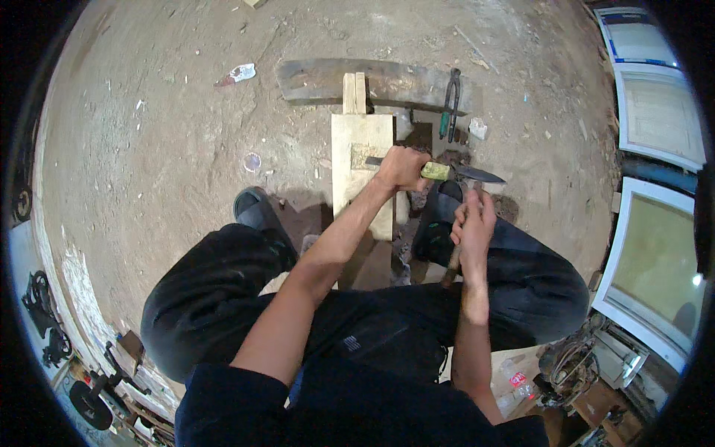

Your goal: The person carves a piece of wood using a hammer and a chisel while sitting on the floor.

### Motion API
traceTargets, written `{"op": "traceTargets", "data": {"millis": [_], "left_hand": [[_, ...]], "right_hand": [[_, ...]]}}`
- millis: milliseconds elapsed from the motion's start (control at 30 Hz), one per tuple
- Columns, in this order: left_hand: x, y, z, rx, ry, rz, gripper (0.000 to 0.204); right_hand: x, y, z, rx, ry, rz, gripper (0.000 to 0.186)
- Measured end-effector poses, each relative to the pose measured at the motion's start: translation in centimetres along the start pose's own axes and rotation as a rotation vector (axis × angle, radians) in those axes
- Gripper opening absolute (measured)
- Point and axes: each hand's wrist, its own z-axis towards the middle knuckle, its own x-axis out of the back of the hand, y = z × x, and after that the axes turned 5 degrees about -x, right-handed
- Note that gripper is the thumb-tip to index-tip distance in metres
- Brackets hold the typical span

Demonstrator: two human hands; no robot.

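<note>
My left hand [402, 167] grips a knife by its yellow-green handle [435, 170] above a pale wooden board [361, 208]. The knife's dark pointed blade [480, 176] extends to the right. A short dark flat piece [373, 161] shows left of that hand, over a rough patch in the board. My right hand [472, 227], below the blade, is closed round a brownish rod-like tool [451, 273]; its upper end reaches near the blade, and whether they touch I cannot tell.
A long weathered plank [406, 93] lies crosswise beyond the board, with green-handled pincers [450, 104] at its right. My dark-trousered legs flank the board. White framed windows [648, 261] stand along the right, near cluttered machinery [566, 369]. Dark metal parts [89, 402] lie at lower left.
</note>
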Motion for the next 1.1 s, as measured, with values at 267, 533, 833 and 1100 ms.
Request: {"op": "traceTargets", "data": {"millis": [267, 533, 833, 1100], "left_hand": [[1.0, -0.3, 0.5, 0.057, 0.083, 0.01, 0.028], [0.6, 0.3, 0.2, -0.012, -0.013, 0.029, 0.033], [0.6, 0.5, -0.1, 0.033, 0.001, 0.053, 0.028], [0.8, 0.1, 0.5, 0.024, 0.008, 0.017, 0.025]], "right_hand": [[-0.6, -0.8, 0.5, -0.099, 0.0, 0.111, 0.028], [-0.6, -1.7, 0.3, 0.026, 0.012, 0.056, 0.023], [1.4, -5.0, -0.2, 0.144, 0.011, 0.223, 0.012], [0.6, -3.8, -0.1, 0.129, 0.039, 0.129, 0.022]]}}
